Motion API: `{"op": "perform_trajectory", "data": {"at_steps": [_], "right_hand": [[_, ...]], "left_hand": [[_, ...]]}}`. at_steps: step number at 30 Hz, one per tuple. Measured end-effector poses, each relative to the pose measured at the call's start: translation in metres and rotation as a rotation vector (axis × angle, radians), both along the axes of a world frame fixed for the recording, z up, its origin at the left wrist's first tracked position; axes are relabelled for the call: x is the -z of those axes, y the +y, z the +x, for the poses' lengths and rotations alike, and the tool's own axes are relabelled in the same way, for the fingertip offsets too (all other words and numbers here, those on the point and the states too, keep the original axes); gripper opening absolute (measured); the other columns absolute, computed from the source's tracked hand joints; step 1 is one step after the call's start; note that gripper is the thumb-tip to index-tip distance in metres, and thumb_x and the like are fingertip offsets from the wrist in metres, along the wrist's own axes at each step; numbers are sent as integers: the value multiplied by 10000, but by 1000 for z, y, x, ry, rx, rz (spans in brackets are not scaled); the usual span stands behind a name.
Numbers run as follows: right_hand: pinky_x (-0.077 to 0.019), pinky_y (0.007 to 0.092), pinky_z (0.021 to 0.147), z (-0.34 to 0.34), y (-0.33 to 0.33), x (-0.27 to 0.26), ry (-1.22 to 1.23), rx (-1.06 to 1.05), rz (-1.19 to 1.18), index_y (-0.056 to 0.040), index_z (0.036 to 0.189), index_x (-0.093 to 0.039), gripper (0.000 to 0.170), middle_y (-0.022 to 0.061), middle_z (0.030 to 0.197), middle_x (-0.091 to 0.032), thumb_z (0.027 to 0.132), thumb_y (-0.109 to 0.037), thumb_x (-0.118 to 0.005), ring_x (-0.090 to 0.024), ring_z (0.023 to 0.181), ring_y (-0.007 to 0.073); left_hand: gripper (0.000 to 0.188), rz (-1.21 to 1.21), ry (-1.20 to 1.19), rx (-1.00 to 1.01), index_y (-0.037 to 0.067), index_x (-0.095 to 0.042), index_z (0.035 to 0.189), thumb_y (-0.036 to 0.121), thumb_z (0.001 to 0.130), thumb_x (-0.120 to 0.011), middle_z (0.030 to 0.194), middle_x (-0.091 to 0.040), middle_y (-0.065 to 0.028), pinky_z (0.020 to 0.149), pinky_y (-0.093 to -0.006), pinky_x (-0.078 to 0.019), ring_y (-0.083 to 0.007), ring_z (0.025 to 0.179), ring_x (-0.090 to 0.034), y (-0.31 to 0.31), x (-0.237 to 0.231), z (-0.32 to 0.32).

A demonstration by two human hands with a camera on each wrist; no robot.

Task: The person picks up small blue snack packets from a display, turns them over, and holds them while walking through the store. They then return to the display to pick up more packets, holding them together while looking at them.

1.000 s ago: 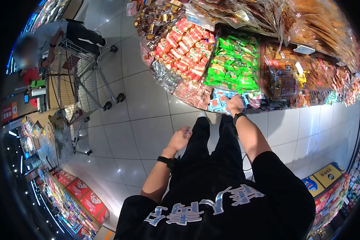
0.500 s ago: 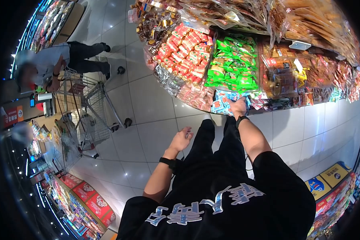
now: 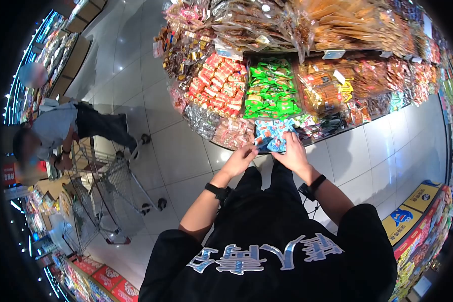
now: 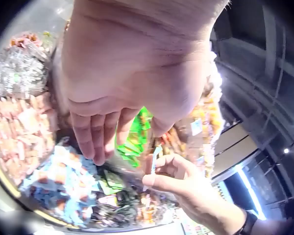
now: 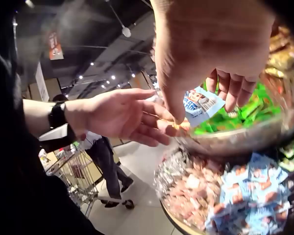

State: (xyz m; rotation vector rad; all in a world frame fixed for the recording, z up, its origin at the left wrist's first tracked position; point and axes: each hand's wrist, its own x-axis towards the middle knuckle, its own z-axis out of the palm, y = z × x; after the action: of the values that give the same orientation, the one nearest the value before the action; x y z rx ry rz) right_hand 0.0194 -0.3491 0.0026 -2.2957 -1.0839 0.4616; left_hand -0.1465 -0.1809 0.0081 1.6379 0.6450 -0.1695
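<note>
Head view: bright white light on the candy display (image 3: 274,90), glossy glare on its wrappers, shine and dark shadows across the tiled floor (image 3: 382,131), curved fisheye stretching, black corners, blurred patches at far left. Left wrist view: hazy, overexposed, blue sachets (image 4: 63,183) smeared soft, one glaring strip light (image 4: 250,191). Right wrist view: dim ceiling (image 5: 103,41) dotted with small lamps, black sleeve (image 5: 24,161) lost in shadow, held sachet (image 5: 202,105) fairly crisp.

The left hand (image 4: 137,73) hides some green packets (image 4: 132,146) from us, the right hand (image 5: 213,49) part of the blue packet (image 5: 202,111); we find the shopper's head (image 3: 27,146) blurred.
</note>
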Motion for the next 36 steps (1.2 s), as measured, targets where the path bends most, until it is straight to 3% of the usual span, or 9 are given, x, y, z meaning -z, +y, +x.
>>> {"op": "perform_trajectory", "data": {"at_steps": [2,5,6,9,25,29,30,35,36], "right_hand": [[-491,451,873,-12,0,-53,-49,-71,81,-32,1126,-506,587,170,1090,-550,668,-211,-826,-556,1060,376],[-484,445,883,-24,-1,-105,-176,-131,210,-25,1136,-512,565,167,1082,-552,693,-205,-813,-558,1054,366],[-482,444,885,-26,-2,-116,-215,-144,254,-22,1141,-514,562,166,1083,-551,699,-207,-809,-558,1051,363],[-477,440,890,-30,-6,-131,-228,-128,336,-19,1152,-515,561,159,1088,-551,712,-209,-805,-559,1044,355],[-483,420,910,-25,-5,-128,-180,-166,479,-42,1203,-557,557,150,1145,-564,736,-208,-811,-581,1055,343],[-484,419,909,-14,-8,-122,-153,-176,502,-52,1202,-567,544,152,1144,-569,739,-208,-808,-586,1052,345],[-485,416,918,-9,-9,-117,-145,-191,492,-61,1261,-546,607,154,1164,-567,738,-218,-810,-584,1068,345],[-500,407,919,15,-17,-97,136,-181,383,-88,1417,-415,781,154,1212,-589,755,-230,-805,-607,1090,315],[-505,402,911,23,-20,-83,244,-164,361,-87,1420,-406,782,150,1194,-605,762,-231,-803,-621,1073,306]], "left_hand": [[358,-170,-213,-38,-21,-596,1216,262,998,-566,1042,-682,-80,868,-287,-500,-128,933,-630,-4,-15,16],[321,-229,-326,90,-6,-612,1207,242,1017,-537,1000,-671,-15,821,-251,-501,-68,890,-600,-1,-35,31],[305,-129,-365,120,2,-615,1208,227,1021,-529,980,-673,6,755,-217,-499,-43,851,-595,0,-45,32],[305,-237,-390,51,10,-622,1212,229,1021,-528,975,-674,8,714,-202,-506,-37,830,-600,-4,-74,32],[330,-177,-533,-25,5,-604,1272,207,1026,-517,1034,-689,-31,701,-236,-562,-61,873,-637,-6,-75,22],[315,-211,-434,-58,0,-620,1237,209,1028,-511,1035,-689,-33,678,-221,-565,-57,872,-639,-11,-86,26],[312,-220,-418,-76,-2,-625,1227,210,1028,-510,1032,-690,-33,672,-218,-566,-56,873,-638,-12,-86,29],[294,-159,-413,-189,-40,-635,1170,187,1022,-521,984,-689,-47,766,-252,-555,-83,856,-647,-2,-58,42],[279,-110,-314,-218,-56,-640,1133,170,1019,-523,985,-691,-55,809,-266,-543,-94,864,-648,6,-50,37]]}}
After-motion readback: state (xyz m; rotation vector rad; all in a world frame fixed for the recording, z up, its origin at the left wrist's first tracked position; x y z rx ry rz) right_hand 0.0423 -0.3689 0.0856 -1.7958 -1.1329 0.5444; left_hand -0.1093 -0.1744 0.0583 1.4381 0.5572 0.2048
